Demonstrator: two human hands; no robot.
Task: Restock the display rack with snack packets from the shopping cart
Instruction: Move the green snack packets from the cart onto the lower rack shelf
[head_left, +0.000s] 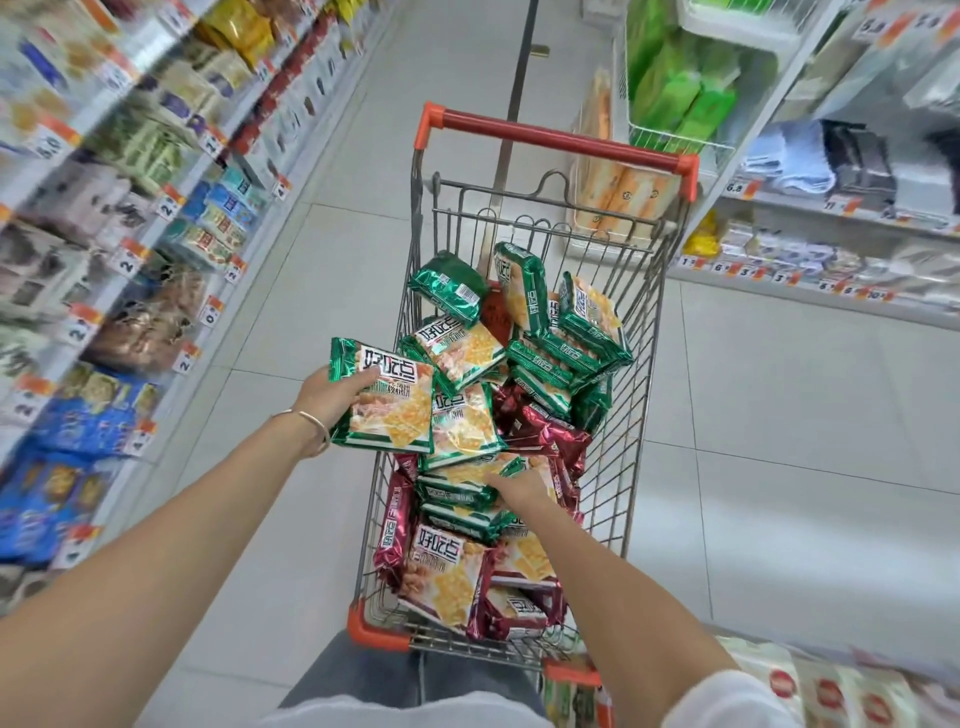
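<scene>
A wire shopping cart with an orange-red handle stands in the aisle before me, filled with several green and dark red snack packets. My left hand grips a green packet by its left edge, held just above the cart's left rim. My right hand reaches down into the cart and rests on a green packet in the pile; its fingers are partly hidden. The display rack runs along the left side, blurred.
Shelves of packaged goods line both sides of the aisle, with orange price tags on their edges. A white wire basket with green packs stands at the right. Pale tiled floor lies open to the cart's right.
</scene>
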